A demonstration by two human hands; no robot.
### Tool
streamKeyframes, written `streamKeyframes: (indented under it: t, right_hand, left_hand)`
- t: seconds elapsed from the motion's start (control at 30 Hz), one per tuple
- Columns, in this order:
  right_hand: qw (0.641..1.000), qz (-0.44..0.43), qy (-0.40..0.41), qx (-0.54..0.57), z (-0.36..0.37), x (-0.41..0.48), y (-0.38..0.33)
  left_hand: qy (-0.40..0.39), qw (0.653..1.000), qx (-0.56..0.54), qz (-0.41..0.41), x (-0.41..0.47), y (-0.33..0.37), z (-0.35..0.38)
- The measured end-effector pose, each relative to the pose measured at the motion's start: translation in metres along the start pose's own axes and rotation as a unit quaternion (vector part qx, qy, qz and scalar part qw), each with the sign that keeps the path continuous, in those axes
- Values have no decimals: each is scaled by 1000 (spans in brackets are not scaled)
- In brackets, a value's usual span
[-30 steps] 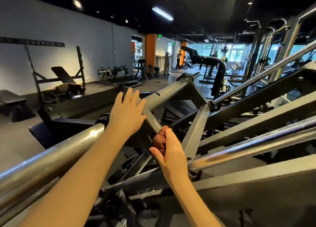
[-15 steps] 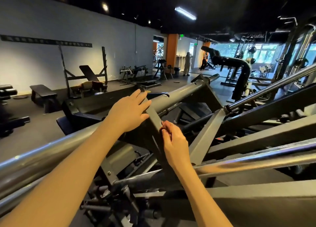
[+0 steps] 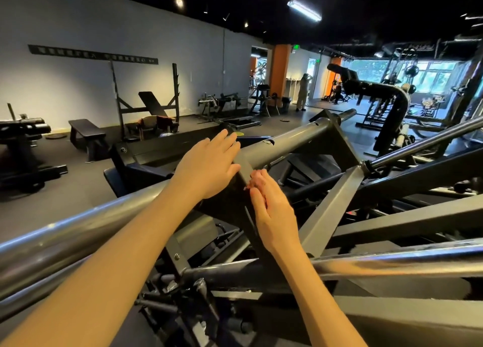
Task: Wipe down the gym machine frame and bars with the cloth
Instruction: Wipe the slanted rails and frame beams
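Both hands were on the machine frame (image 3: 287,140), left hand (image 3: 209,167) flat, bracing the gusset plate (image 3: 230,208), right hand (image 3: 274,213) pinching the bunched cloth (image 3: 257,180) against its edge, mid-wipe; next move likely needed a firm stroke along it.

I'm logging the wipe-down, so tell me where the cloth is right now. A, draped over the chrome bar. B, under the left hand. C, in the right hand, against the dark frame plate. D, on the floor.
C: the reddish cloth shows at the fingertips of the right hand, held against the edge of the dark frame plate, while the left hand rests flat on the frame.
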State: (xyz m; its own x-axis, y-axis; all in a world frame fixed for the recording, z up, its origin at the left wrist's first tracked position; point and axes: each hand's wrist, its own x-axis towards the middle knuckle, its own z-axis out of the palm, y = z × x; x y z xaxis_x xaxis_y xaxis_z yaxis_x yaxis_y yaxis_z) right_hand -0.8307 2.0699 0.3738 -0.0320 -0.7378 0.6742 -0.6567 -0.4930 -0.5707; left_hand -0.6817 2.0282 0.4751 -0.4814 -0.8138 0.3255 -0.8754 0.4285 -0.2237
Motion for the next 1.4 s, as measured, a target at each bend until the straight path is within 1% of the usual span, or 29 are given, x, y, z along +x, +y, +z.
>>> streamKeyframes:
  t: [0.07,0.1,0.17,0.2,0.27,0.37,0.43,0.5,0.6,0.67,0.83,0.9,0.97,1.07,1.13,1.27,1.4]
  right_hand:
    - [1000,-4,23,8,-2,-30,9]
    - [1000,7,28,-7,0,-40,12]
    - [998,28,36,-46,5,-38,13]
    - [998,25,41,-48,7,-28,12]
    - [999,15,41,-22,8,-1,3]
    - [1000,22,19,-1,7,32,-5]
    - [1000,11,23,1,7,26,-3]
    - [999,-8,46,5,3,2,7]
    - [997,3,74,3,-1,-32,22]
    - [997,5,73,0,1,-23,21]
    - [998,-13,52,14,12,42,-11]
    - [997,-35,63,24,10,30,-6]
    - [996,-46,72,26,5,0,10]
    - [996,-30,77,35,0,-27,26]
    - [996,-18,82,32,3,-15,22]
    - [997,-2,58,46,9,17,1]
    - [993,96,20,68,1,7,7]
  left_hand:
    - [9,1000,9,-3,0,-1,2]
    - [12,1000,10,-4,0,-2,3]
    - [15,1000,6,-4,0,-2,4]
    - [15,1000,4,-2,0,-2,3]
    - [14,1000,2,-4,0,-1,3]
    - [9,1000,-4,-9,0,0,3]
    - [17,1000,-2,-13,-1,0,2]
    - [25,1000,-8,-18,-4,0,1]
    - [22,999,-27,-20,-5,1,0]
    - [25,999,-34,-20,-5,2,-1]
    - [18,998,-54,-34,-5,5,-2]
    - [15,998,-49,-32,-4,4,-2]
    - [11,999,-44,-30,-4,3,-1]
    - [12,998,-46,-30,-4,3,-2]
    - [11,998,-48,-29,-5,4,-3]
    - [13,998,-51,-36,-5,5,-4]
    - [7,998,-52,-35,-4,4,-3]
